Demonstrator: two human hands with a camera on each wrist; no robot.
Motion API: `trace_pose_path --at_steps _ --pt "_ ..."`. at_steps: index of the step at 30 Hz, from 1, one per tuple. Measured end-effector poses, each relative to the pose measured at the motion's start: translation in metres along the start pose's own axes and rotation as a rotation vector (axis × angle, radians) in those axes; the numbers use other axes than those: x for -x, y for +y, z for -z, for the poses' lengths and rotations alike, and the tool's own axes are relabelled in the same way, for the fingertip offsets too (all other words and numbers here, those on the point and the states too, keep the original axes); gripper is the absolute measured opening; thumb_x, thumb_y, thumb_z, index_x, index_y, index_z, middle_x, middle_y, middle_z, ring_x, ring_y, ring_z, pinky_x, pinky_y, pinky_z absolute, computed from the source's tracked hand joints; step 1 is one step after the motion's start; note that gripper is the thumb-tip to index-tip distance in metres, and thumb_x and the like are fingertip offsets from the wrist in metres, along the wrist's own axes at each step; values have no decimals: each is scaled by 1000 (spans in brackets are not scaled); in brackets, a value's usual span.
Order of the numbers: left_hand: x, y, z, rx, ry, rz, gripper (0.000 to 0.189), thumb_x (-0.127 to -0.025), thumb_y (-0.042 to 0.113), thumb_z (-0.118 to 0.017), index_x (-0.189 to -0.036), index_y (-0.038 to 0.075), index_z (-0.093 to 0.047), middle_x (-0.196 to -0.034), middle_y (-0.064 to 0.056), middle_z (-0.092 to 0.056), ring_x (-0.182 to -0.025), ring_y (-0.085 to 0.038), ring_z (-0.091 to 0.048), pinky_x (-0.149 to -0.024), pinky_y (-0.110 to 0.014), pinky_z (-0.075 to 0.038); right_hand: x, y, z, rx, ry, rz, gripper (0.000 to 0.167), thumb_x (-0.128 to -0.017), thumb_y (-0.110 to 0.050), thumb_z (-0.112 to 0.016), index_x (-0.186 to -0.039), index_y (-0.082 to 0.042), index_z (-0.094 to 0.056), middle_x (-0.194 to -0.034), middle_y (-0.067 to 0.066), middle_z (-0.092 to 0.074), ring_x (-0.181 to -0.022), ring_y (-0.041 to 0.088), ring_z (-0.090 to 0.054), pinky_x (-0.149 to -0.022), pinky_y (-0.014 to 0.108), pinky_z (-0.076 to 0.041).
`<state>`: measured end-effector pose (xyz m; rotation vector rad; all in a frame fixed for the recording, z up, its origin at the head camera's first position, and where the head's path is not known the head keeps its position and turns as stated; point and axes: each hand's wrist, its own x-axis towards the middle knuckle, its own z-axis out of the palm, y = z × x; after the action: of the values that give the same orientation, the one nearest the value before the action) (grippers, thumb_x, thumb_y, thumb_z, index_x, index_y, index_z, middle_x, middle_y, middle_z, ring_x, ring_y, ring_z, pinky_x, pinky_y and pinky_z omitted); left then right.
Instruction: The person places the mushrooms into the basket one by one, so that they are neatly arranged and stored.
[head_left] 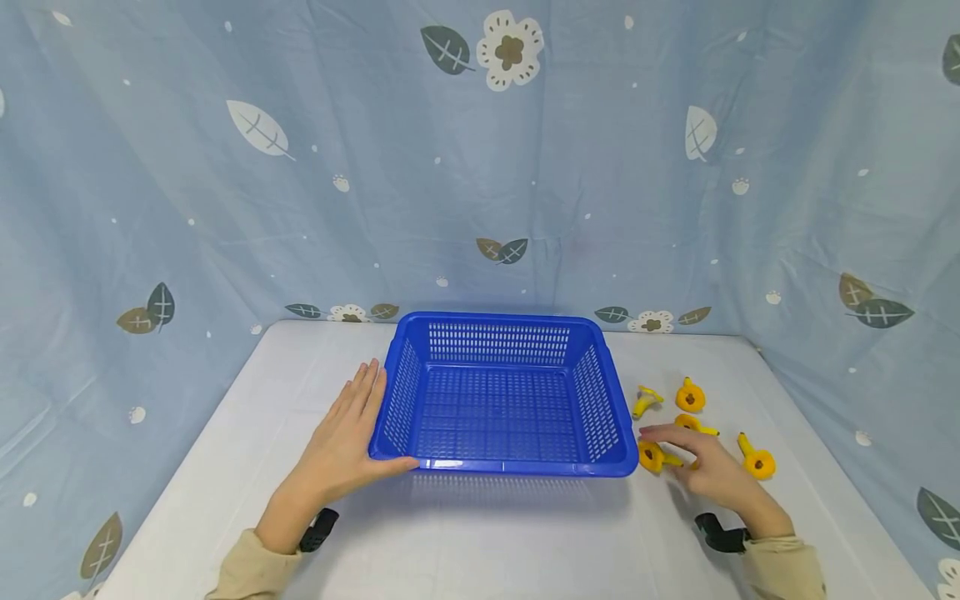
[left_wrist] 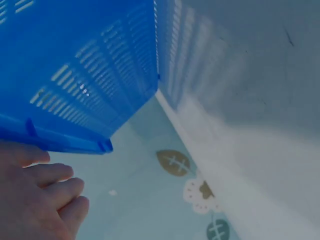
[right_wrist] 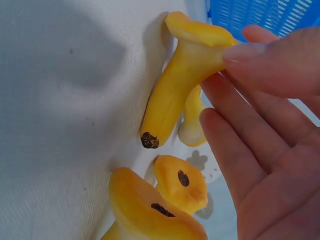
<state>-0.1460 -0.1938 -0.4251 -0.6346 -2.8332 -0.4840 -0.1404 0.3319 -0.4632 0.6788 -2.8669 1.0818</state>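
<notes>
A blue plastic basket (head_left: 502,468) with slotted walls stands at the middle of the table. My left hand (head_left: 337,446) rests at its front left corner, fingers stretched along the left side and thumb on the front rim. To the basket's right, my right hand (head_left: 708,471) reaches over a yellow mushroom (head_left: 651,457). In the right wrist view this mushroom (right_wrist: 175,85) has a flared cap and a dark-tipped stalk; the thumb overlaps its cap edge, and the fingers extend loosely behind it. I cannot tell whether the thumb presses on it.
Several more yellow mushrooms lie around the right hand, among them one at the back (head_left: 690,396), a small one by the basket (head_left: 647,402) and one at the far right (head_left: 760,464). Behind the white table (head_left: 450,550) hangs a blue patterned curtain (head_left: 390,208).
</notes>
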Motion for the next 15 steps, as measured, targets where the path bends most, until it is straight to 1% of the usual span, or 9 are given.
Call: trace_pose_path --at_steps 3,6,10,15 --pt "-2 3 -2 9 -8 -5 132 -72 79 -65 -157 -2 -6 -165 -18 -1 -152 -33 -1 -123 -39 -5 -2 -2 -1 -1 -18 5 61 -71 24 -60 -118 -13 -70 -125 10 -66 -117 30 -60 -92 62 -48" --pt "-3 4 -4 7 1 -15 131 -72 79 -65 -156 -6 -10 -164 -21 -5 -151 -35 -5 -123 -40 -8 -4 -4 -1 -7 -44 -7 53 -75 21 -64 -118 -11 -70 -125 12 -66 -116 40 -59 -92 61 -49" --pt "-3 6 -7 10 17 -33 129 -72 79 -65 -154 -9 -17 -163 -24 -9 -150 -38 -10 -122 -45 -15 -7 -5 -2 0 -73 -38 48 -79 18 -66 -119 -8 -69 -124 11 -66 -116 41 -58 -92 57 -50" --pt "-3 7 -10 28 16 -33 129 -73 78 -66 -153 -10 -17 -163 -25 -9 -150 -39 -11 -120 -49 -19 -9 -3 -2 27 -83 -52 46 -79 17 -66 -120 -5 -70 -124 13 -66 -115 40 -60 -91 54 -52"
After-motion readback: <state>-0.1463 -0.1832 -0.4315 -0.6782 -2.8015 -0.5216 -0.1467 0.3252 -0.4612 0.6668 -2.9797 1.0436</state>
